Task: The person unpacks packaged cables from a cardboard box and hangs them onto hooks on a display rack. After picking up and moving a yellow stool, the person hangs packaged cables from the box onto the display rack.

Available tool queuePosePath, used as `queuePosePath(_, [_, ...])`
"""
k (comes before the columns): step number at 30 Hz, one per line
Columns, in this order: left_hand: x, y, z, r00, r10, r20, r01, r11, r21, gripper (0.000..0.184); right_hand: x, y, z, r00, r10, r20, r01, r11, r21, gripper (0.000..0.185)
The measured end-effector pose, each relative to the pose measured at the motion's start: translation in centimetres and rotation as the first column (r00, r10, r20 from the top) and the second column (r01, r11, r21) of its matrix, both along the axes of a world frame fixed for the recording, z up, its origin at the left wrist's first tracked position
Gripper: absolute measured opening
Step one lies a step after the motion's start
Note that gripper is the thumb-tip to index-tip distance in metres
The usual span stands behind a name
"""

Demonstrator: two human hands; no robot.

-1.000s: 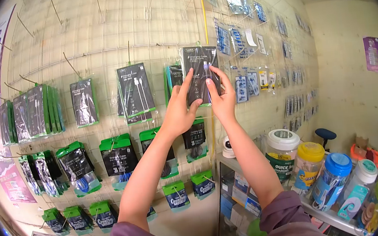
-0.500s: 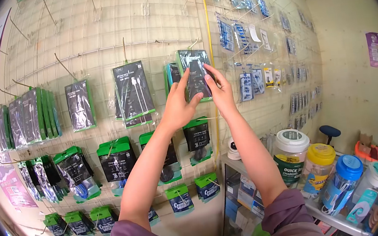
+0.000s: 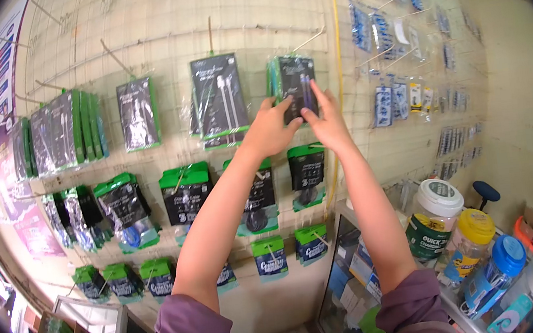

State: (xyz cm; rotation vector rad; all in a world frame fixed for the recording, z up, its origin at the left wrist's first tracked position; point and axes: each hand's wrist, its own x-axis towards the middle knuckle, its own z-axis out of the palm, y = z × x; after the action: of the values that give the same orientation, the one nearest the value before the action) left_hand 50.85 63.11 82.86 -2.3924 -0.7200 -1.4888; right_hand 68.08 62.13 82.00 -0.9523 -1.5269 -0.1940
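Note:
A dark charging cable package with a green edge (image 3: 297, 74) hangs on a wall hook, in front of other packages that show at its left side. My left hand (image 3: 270, 130) is at its lower left, with the thumb and a fingertip against the front. On the lower right, my right hand (image 3: 329, 125) has its fingers along the edge and its thumb on the front. Both hands hold the package between them. Directly left hangs another charging cable package (image 3: 218, 99) with a white cable pictured on it.
More cable packages (image 3: 138, 114) hang leftward, with black-and-green pouches (image 3: 307, 172) and blue-green packs (image 3: 270, 258) below. Small blue packets (image 3: 383, 106) hang on the right wall. Several lidded jars (image 3: 433, 213) stand on a glass case at the lower right.
The view has shifted, so the wall display sits further right and up. The held package now hangs straighter against those behind it, and my hands have slid to its lower part.

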Motion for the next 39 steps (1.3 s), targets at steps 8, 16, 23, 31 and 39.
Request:
queuePosePath(8, [-3.1, -11.6, -5.5, 0.969, 0.145, -0.198, -0.151, 0.988, -0.018, 0.024, -7.1, -10.8, -6.9, 0.966, 0.235, -0.107, -0.191, 0.930, 0.315, 0.044])
queuePosePath(16, [-13.8, -21.1, -11.1, 0.848, 0.267, -0.458, -0.323, 0.945, -0.047, 0.029, -16.1, -17.4, -12.6, 0.785, 0.601, -0.149, -0.557, 0.791, 0.255, 0.039])
queuePosePath(23, [-28.1, -34.0, -14.9, 0.779, 0.296, -0.552, -0.542, 0.761, -0.356, 0.033, -29.7, -23.3, -18.5, 0.506, 0.842, -0.186, -0.857, 0.516, 0.005, 0.031])
queuePosePath(31, [-47.5, -51.5, -20.2, 0.601, 0.591, -0.538, -0.783, 0.297, -0.547, 0.029, -54.1, -34.3, -24.3, 0.190, 0.975, -0.116, -0.959, 0.159, -0.234, 0.022])
queuePosePath(39, [-67.6, -59.6, -27.0, 0.350, 0.758, -0.550, -0.865, 0.037, -0.500, 0.027, -73.8, -40.1, -30.6, 0.149, 0.974, 0.169, -0.746, 0.223, -0.627, 0.028])
